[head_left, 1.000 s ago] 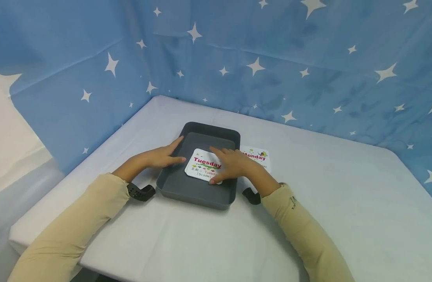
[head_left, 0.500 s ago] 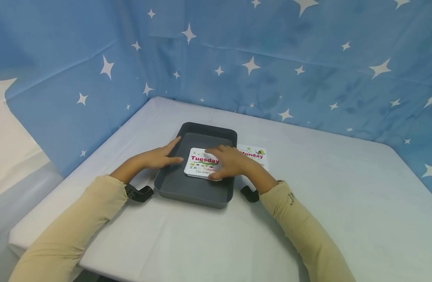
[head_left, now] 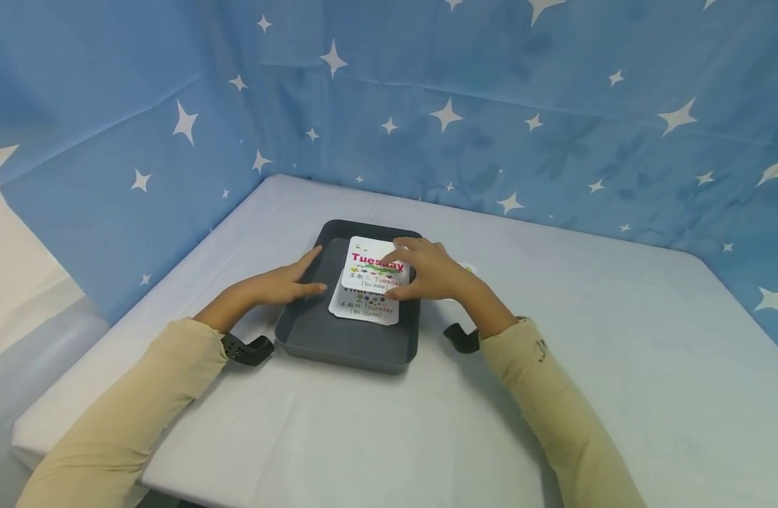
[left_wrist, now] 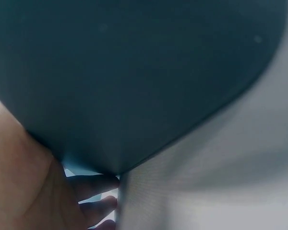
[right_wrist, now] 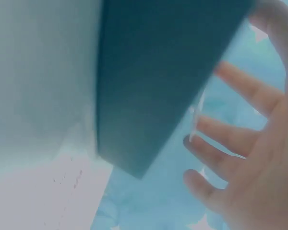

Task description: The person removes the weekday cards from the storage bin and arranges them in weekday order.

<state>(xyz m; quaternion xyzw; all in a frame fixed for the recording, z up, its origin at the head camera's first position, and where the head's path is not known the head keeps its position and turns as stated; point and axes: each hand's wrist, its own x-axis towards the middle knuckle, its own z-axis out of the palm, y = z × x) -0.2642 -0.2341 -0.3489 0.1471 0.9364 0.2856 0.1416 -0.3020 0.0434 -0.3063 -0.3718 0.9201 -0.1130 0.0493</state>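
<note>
A dark grey rectangular tray (head_left: pixel 338 346) lies on the table. My left hand (head_left: pixel 276 286) holds its left side, thumb over the rim; the left wrist view shows fingers (left_wrist: pixel 98 211) at the outer wall. My right hand (head_left: pixel 436 271) pinches a white "Tuesday" flashcard (head_left: pixel 366 247) by its right side, raised over the tray. In the right wrist view this card appears as a thin edge by the fingertips. Beneath it, a "Thursday" flashcard (head_left: pixel 363 312) lies on the tray floor, its upper part covered.
Right of the tray, another flashcard (head_left: pixel 470 267) lies on the white-covered table (head_left: pixel 338 430), mostly hidden by my right hand. A blue curtain with white stars (head_left: pixel 490 141) hangs behind the table. Black wrist mounts (head_left: pixel 247 351) sit below both wrists.
My right hand has lifted the "Tuesday" card up and away from me, uncovering the "Thursday" card beneath. The "Monday" card is now mostly hidden by the hand. My left hand stays at the tray.
</note>
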